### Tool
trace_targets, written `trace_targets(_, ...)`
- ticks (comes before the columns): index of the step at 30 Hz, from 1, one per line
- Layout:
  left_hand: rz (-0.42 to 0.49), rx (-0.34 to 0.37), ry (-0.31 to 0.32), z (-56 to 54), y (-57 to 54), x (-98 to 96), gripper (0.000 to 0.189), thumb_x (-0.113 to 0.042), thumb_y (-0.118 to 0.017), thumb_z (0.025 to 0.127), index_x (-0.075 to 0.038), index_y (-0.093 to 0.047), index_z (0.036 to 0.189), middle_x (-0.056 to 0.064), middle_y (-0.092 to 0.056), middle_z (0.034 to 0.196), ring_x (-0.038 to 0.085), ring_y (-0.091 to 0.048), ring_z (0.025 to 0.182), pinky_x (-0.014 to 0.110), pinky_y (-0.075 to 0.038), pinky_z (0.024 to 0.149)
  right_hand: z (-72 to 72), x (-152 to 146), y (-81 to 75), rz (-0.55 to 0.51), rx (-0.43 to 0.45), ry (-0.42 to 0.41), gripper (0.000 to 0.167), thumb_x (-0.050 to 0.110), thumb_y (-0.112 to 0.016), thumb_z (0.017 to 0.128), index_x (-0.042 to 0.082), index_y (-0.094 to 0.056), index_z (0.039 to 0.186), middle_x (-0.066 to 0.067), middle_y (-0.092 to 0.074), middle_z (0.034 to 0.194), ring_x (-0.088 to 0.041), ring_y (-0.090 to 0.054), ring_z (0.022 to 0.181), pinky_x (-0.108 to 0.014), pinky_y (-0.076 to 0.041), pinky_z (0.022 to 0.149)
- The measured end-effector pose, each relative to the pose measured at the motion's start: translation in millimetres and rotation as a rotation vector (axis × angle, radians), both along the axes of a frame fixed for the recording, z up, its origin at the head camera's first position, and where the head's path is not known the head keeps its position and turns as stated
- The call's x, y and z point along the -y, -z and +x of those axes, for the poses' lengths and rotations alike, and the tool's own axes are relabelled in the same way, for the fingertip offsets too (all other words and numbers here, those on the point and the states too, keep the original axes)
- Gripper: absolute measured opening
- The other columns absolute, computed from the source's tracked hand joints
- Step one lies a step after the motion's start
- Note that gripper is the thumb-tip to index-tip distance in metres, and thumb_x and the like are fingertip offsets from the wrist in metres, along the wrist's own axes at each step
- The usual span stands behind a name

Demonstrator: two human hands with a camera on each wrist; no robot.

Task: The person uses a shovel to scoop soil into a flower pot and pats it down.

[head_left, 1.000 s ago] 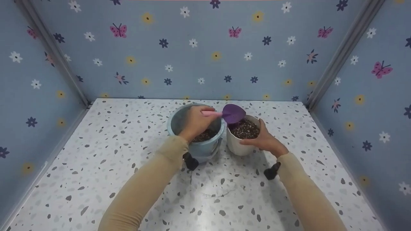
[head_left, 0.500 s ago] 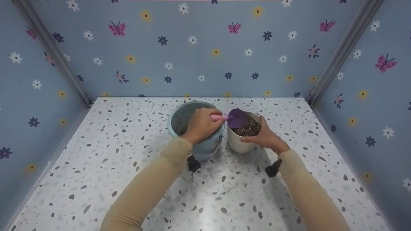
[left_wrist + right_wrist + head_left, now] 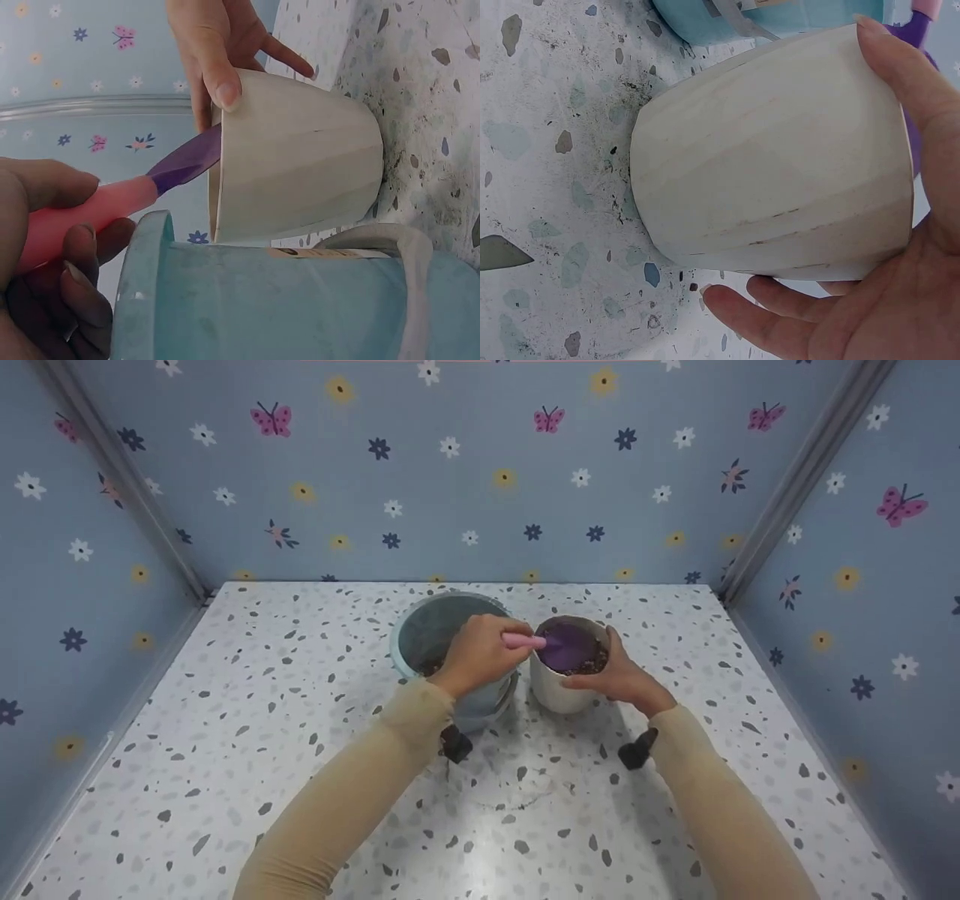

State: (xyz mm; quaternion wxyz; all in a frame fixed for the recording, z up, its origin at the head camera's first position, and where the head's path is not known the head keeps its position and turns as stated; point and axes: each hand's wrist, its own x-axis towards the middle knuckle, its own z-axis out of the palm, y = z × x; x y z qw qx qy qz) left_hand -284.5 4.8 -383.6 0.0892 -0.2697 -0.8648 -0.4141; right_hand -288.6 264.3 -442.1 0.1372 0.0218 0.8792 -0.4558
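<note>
My left hand [image 3: 484, 656] grips the pink handle [image 3: 94, 217] of a small trowel. Its purple blade [image 3: 567, 648] reaches inside the rim of a white flower pot [image 3: 559, 692], flat over the dark, speckled soil [image 3: 592, 664]. My right hand [image 3: 626, 679] holds this pot from the right, thumb at the near side of the rim and fingers round the far side. In the right wrist view the pot [image 3: 780, 165] stands on the table between thumb and fingers. Directly below my left hand is a light blue bucket [image 3: 405, 649] with some soil inside, partly hidden by that hand.
The speckled white table [image 3: 247, 720] has a blue patterned wall [image 3: 465, 472] behind it and more walls at both sides. The bucket's pale handle [image 3: 416, 292] hangs on the side toward the pot. Dark crumbs [image 3: 622, 161] lie round the pot's base.
My left hand has moved right with the trowel. The blade has gone from the pot's left rim to inside the pot, over the soil. My right hand keeps its hold on the pot.
</note>
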Motion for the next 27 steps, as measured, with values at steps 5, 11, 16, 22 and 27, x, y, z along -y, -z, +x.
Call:
trace_targets(5, 0.002, 0.023, 0.009, 0.3, -3.2, 3.1, 0.023, -0.014, -0.068, 0.087, -0.01, -0.077, 0.107, 0.0, -0.075, 0.102, 0.011, -0.063, 0.072, 0.027, -0.05, 0.066, -2.3, -1, -1.9, -0.007, -0.027, -0.022, 0.144, 0.053, -0.088, 0.068, 0.015, 0.021, 0.154, -0.02, -0.001, 0.163, -0.038, -0.013, 0.147, -0.057, -0.023, 0.112)
trace_targets(11, 0.013, -0.036, -0.004, -1.9, -11.9, 11.7, 0.024, -0.014, -0.067, 0.086, -0.007, -0.077, 0.106, 0.002, -0.075, 0.102, 0.014, -0.068, 0.087, 0.029, -0.052, 0.078, 0.1, -2, -1.3, -0.021, -0.025, -0.015, 0.143, 0.05, -0.088, 0.069, 0.015, 0.021, 0.154, -0.021, 0.0, 0.163, -0.039, -0.014, 0.146, -0.056, -0.028, 0.11)
trace_targets(16, -0.009, -0.082, -0.046, -3.6, -23.4, 26.4, 0.023, -0.019, -0.071, 0.087, -0.008, -0.077, 0.106, 0.003, -0.075, 0.102, 0.018, -0.068, 0.091, 0.031, -0.051, 0.083, 0.4, -3, 0.0, -0.023, 0.007, -0.008, 0.145, 0.053, -0.087, 0.069, 0.017, 0.025, 0.153, -0.019, 0.007, 0.163, -0.042, -0.015, 0.145, -0.056, -0.036, 0.104)
trace_targets(22, -0.005, -0.066, -0.1, -3.2, -35.6, 48.5, 0.023, -0.027, -0.076, 0.088, -0.011, -0.078, 0.104, 0.002, -0.075, 0.101, 0.019, -0.068, 0.088, 0.035, -0.052, 0.078, 2.1, -6, 0.1, -0.045, 0.02, -0.009, 0.143, 0.053, -0.086, 0.07, 0.021, 0.025, 0.153, -0.018, 0.01, 0.163, -0.042, -0.018, 0.145, -0.057, -0.038, 0.103)
trace_targets(27, -0.004, -0.084, -0.152, -4.3, -45.0, 73.8, 0.024, -0.026, -0.077, 0.087, -0.008, -0.078, 0.102, 0.006, -0.075, 0.099, 0.022, -0.068, 0.089, 0.037, -0.052, 0.081, 1.7, -3, -1.8, -0.036, 0.024, -0.015, 0.144, 0.054, -0.086, 0.07, 0.02, 0.026, 0.153, -0.019, 0.01, 0.163, -0.043, -0.02, 0.144, -0.059, -0.039, 0.101)
